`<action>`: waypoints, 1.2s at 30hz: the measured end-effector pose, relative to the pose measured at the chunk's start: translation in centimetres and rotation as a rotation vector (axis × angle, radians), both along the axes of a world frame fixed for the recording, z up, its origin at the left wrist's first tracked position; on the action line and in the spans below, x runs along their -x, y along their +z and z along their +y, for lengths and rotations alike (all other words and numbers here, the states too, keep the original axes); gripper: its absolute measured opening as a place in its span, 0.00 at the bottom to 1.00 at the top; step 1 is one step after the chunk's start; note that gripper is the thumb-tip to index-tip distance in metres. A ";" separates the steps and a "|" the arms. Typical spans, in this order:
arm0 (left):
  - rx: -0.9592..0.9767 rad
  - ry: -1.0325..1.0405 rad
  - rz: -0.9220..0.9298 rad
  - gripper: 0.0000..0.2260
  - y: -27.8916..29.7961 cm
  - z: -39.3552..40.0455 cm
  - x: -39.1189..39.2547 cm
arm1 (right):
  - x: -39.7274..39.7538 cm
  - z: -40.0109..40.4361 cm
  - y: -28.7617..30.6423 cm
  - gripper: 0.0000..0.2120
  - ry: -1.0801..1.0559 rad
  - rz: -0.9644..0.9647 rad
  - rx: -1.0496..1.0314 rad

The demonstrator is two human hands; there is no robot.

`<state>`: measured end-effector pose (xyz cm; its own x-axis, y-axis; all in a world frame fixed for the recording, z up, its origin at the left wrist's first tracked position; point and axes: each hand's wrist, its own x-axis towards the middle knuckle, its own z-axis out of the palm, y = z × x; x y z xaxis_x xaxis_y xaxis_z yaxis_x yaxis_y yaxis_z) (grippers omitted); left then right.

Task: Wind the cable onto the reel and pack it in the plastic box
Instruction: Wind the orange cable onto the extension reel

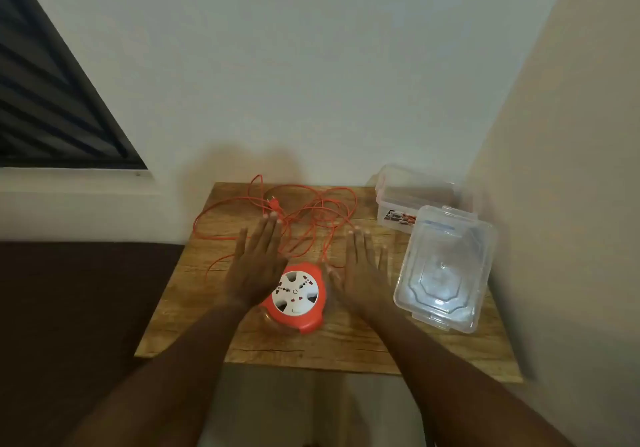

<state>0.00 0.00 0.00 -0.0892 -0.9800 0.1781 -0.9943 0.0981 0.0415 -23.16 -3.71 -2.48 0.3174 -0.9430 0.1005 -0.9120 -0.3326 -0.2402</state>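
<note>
On wood table (pixel 346 349): reel (pixel 294 303), loose cable (pixel 311 214).

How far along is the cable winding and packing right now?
Barely started. Done: the clear plastic box is open, its lid lying beside it on the wooden table. In hand: nothing; the left hand and right hand are flat and open beside the orange reel. Left: the orange cable lies loose and tangled, unwound; winding and boxing remain.

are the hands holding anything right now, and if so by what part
Nothing is held. The left hand and right hand are both flat with straight fingers, either side of the orange and white plastic cable reel; the loose orange cable lies ungripped.
</note>
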 end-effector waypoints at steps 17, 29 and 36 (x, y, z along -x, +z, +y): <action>-0.425 0.360 0.614 0.37 -6.8 1.6 0.4 | -4.4 2.2 -2.4 0.33 -0.100 -0.289 -0.575; -0.382 0.243 1.126 0.10 -2.7 -1.0 -0.6 | -1.8 -0.3 1.6 0.32 -0.197 -0.721 -0.616; -0.490 0.218 1.249 0.11 -1.9 -2.7 0.3 | -0.9 -1.5 3.2 0.33 -0.055 -0.638 -0.521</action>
